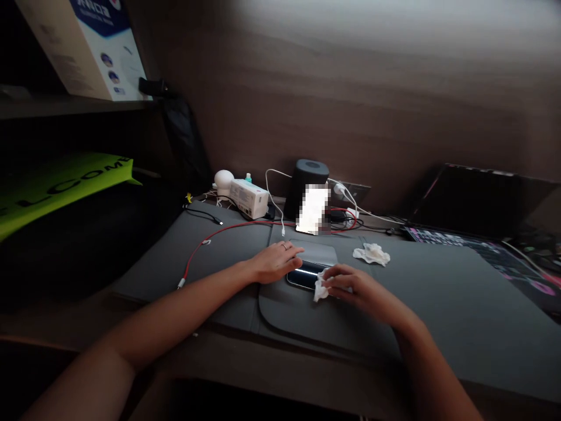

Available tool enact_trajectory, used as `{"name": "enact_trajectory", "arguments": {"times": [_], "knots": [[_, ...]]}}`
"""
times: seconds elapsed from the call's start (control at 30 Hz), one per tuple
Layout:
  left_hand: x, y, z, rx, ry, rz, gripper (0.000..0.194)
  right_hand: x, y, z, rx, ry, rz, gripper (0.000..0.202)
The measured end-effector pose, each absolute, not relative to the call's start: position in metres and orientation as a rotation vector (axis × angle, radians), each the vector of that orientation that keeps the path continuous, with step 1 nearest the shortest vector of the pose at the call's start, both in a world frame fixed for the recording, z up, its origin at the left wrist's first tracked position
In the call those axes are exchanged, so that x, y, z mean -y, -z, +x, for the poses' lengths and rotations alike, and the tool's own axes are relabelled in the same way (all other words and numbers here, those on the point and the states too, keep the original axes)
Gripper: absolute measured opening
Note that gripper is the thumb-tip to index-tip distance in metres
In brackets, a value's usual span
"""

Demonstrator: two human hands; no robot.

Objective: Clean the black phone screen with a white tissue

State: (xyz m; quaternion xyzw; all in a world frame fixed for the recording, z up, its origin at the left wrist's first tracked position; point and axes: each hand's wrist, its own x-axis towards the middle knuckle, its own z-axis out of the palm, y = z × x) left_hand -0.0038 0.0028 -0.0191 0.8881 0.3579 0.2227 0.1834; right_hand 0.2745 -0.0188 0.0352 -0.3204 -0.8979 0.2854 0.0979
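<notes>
A dark smartphone point(301, 278) lies flat on a grey mat point(293, 316) in front of me, its screen catching a bright streak of light. At its left end, my left hand point(277, 261) rests with fingers stretched out, a ring on one of them; whether it presses the phone is unclear. My right hand point(357, 289) pinches a crumpled white tissue point(322, 289) against the phone's right end, which hand and tissue cover. Another crumpled tissue point(371, 254) sits on the mat beyond my right hand.
Behind stand a dark cylindrical speaker point(311, 169), a lit, blurred-out screen point(312, 210), a white box point(249, 199) and a white round-headed object point(224, 182). A red cable point(193, 257) crosses the mat's left side. An open laptop point(477, 202) stands at right.
</notes>
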Motion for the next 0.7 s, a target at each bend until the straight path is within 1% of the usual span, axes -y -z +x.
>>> {"name": "enact_trajectory", "arguments": {"times": [0.13, 0.27, 0.4, 0.53, 0.6, 0.7], "knots": [[-0.003, 0.019, -0.004, -1.011, -0.628, 2.532, 0.069, 0.031, -0.034, 0.247, 2.662, -0.974, -0.818, 0.025], [-0.001, 0.018, -0.005, -0.985, -0.645, 2.512, 0.069, 0.034, -0.032, 0.237, 2.62, -1.009, -0.827, 0.023], [-0.001, 0.02, -0.005, -1.0, -0.644, 2.497, 0.067, 0.025, -0.036, 0.256, 2.59, -0.957, -0.998, 0.023], [-0.001, 0.02, -0.005, -0.998, -0.634, 2.495, 0.074, 0.018, -0.041, 0.276, 2.457, -0.835, -1.184, 0.021], [-0.001, 0.019, -0.006, -0.988, -0.628, 2.495, 0.075, 0.019, -0.042, 0.278, 2.374, -0.86, -1.152, 0.023], [-0.002, 0.019, -0.006, -0.985, -0.629, 2.488, 0.074, 0.022, -0.042, 0.273, 2.226, -1.017, -1.104, 0.034]]}}
